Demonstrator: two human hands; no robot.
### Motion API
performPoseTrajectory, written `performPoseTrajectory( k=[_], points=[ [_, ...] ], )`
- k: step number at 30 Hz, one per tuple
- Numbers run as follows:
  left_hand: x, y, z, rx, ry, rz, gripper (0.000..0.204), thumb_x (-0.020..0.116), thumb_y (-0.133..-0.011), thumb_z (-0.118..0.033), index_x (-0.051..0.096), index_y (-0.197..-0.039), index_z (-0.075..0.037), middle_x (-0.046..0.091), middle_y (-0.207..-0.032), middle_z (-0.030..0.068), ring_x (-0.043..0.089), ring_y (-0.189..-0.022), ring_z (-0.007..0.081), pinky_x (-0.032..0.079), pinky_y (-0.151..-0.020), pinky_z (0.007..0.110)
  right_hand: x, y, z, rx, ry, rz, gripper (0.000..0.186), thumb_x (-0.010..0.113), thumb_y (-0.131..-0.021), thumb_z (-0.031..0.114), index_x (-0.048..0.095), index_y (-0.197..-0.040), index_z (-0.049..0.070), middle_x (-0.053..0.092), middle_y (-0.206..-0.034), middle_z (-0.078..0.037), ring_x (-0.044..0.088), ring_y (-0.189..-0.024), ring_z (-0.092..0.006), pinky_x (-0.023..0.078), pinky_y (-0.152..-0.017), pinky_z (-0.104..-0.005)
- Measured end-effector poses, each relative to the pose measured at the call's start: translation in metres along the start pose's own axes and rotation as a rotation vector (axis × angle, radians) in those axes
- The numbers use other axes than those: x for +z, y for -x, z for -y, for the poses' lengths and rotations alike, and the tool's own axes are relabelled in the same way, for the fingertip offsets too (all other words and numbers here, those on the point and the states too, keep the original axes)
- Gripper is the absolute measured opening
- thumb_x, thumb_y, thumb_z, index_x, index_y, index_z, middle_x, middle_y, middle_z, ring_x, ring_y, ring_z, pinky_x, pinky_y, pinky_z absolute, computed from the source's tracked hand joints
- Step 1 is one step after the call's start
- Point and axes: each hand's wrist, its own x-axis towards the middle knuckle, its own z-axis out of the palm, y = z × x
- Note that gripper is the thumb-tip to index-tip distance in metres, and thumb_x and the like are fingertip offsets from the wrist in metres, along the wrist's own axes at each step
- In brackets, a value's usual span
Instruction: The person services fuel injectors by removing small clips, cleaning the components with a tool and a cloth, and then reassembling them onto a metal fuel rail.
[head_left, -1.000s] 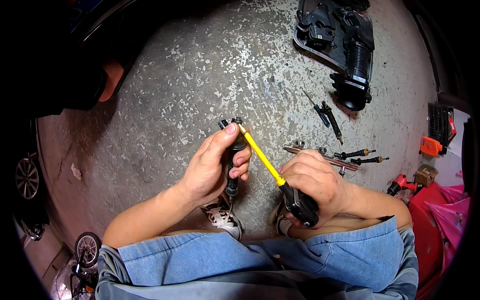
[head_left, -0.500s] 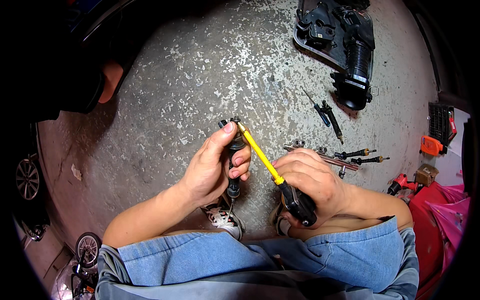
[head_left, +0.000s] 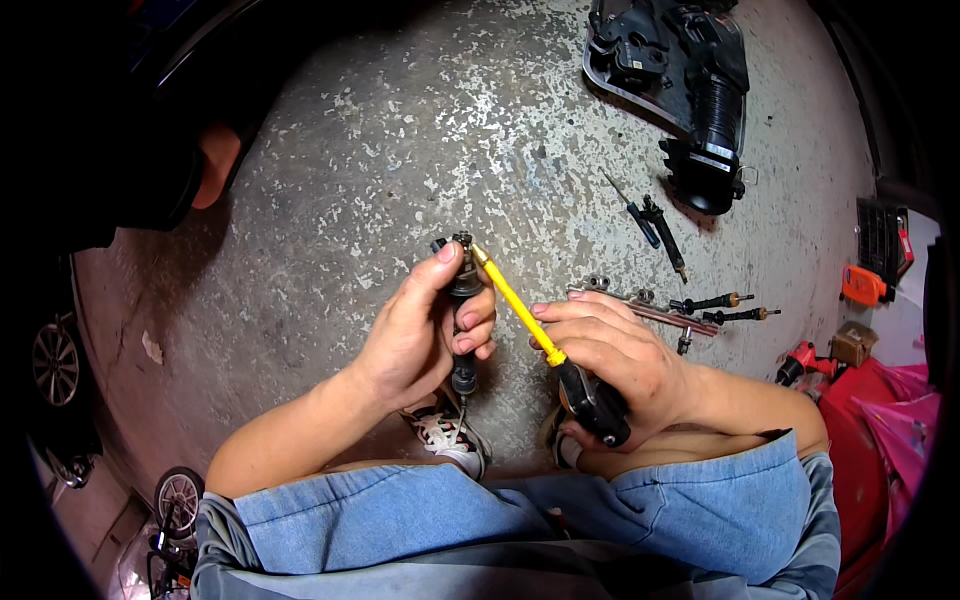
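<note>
With left hand (head_left: pixel 415 315) closed round black part (head_left: pixel 466 283) and right hand (head_left: pixel 625 355) loosely curled on yellow tool (head_left: pixel 530 322), could let tip (head_left: pixel 481 255) skid by tilting.

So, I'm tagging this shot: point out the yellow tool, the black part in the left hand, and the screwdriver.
Yellow tool (head_left: pixel 529 320), head view: on its yellow shaft.
Black part (head_left: pixel 466 284), head view: its upper body.
Screwdriver (head_left: pixel 637 216), head view: its handle.

Part (head_left: pixel 466 284) left of tool (head_left: pixel 547 347), screwdriver (head_left: pixel 641 221) on floor (head_left: pixel 350 200) beyond
</note>
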Motion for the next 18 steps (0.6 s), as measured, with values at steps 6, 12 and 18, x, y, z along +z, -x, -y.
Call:
performPoseTrajectory(
  k=[6,12,18],
  points=[
    [-0.025,-0.011,-0.020,0.054,-0.338,-0.405,0.044,0.047,-0.095,-0.057,0.051,-0.090,-0.013,0.037,-0.060,-0.0060,0.038,-0.053,0.0071,0.042,-0.061,0.027,-0.001,0.012,-0.052,0.033,0.214,-0.104,0.065,0.071,-0.068,0.024,0.048,-0.121,-0.007,0.054,-0.123,-0.027,0.052,-0.120,-0.0391,0.038,-0.104,-0.0508],
    [-0.078,-0.027,-0.016,0.202,-0.757,-0.622,0.033,0.063,-0.093,-0.038,0.059,-0.085,-0.006,0.060,-0.076,0.0024,0.050,-0.053,0.0070,0.042,-0.050,0.020,-0.009,-0.004,-0.150,0.202,0.213,-0.244,0.071,0.071,-0.077,0.034,0.042,-0.128,-0.005,0.048,-0.129,-0.025,0.052,-0.116,-0.0384,0.041,-0.105,-0.0438],
    [-0.094,-0.030,-0.013,0.358,-0.755,-0.615,0.033,0.058,-0.097,-0.030,0.060,-0.115,-0.003,0.062,-0.092,0.0064,0.051,-0.056,0.0077,0.043,-0.052,0.021,0.009,-0.008,-0.194,0.444,0.225,-0.208,0.086,0.065,-0.085,0.056,0.028,-0.143,0.005,0.040,-0.138,-0.025,0.047,-0.127,-0.0378,0.039,-0.109,-0.0460]
  ],
)
